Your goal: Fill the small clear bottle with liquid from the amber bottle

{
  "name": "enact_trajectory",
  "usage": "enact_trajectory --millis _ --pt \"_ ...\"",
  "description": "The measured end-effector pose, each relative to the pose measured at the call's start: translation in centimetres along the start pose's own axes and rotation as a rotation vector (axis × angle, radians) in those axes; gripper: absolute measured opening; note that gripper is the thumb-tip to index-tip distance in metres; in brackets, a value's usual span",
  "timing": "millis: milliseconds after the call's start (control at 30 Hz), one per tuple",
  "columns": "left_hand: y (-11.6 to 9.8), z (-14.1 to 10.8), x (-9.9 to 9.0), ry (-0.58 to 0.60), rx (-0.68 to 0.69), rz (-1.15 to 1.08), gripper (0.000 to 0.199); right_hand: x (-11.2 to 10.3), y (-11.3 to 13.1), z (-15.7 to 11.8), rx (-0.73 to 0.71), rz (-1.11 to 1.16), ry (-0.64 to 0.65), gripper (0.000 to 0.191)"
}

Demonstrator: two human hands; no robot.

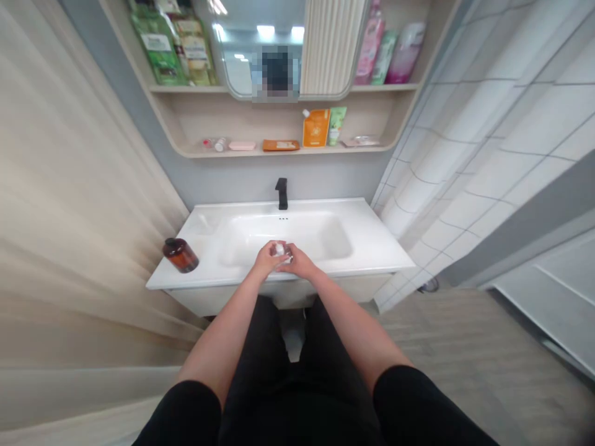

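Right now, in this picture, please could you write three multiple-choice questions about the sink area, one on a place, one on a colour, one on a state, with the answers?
1. Where is the brown bottle? A) at the left end of the sink B) on the shelf C) on the floor
2. What colour is the faucet? A) silver B) black C) white
3. What are the left hand and right hand doing? A) staying apart B) holding a towel C) touching, with foam

1 A: it stands there. 2 B: it looks black. 3 C: foam shows between them.

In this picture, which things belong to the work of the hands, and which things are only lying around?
In use: left hand, right hand, white lather between them.

Lying around: amber bottle on the counter, orange packet on the shelf.
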State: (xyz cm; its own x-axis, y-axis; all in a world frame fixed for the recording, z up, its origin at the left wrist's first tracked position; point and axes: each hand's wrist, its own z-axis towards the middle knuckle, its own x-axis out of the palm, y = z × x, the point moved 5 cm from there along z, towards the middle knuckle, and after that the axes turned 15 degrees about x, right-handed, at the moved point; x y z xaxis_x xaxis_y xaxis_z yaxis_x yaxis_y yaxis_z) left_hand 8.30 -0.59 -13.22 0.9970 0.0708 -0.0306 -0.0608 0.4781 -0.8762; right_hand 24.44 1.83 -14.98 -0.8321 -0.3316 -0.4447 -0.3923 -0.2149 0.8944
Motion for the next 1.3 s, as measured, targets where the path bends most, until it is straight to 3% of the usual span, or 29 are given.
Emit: enact_trajectory --millis 400,833,967,1133,1300 --pt "1.0 0.0 0.1 -0.008 0.022 -0.115 0.063 -0.2 0.0 -0.1 -0.023 0.042 0.024 0.078" --pt "0.7 -0.1 -0.2 0.047 0.002 -0.076 0.053 -0.3 -0.1 -0.3 0.002 0.057 0.055 0.077" --pt "-0.9 0.1 -1.0 0.053 0.067 0.022 0.046 -0.4 0.1 -0.4 -0.011 0.048 0.048 0.074" --pt "-4.4 1.7 -3.0 -0.003 0.166 0.321 0.026 -0.3 -0.3 -0.3 -0.006 0.021 0.02 0.073" --pt "-8.4 3.0 -3.5 0.241 0.245 0.637 0.015 -0.4 -0.7 -0.2 0.004 -0.008 -0.017 0.072"
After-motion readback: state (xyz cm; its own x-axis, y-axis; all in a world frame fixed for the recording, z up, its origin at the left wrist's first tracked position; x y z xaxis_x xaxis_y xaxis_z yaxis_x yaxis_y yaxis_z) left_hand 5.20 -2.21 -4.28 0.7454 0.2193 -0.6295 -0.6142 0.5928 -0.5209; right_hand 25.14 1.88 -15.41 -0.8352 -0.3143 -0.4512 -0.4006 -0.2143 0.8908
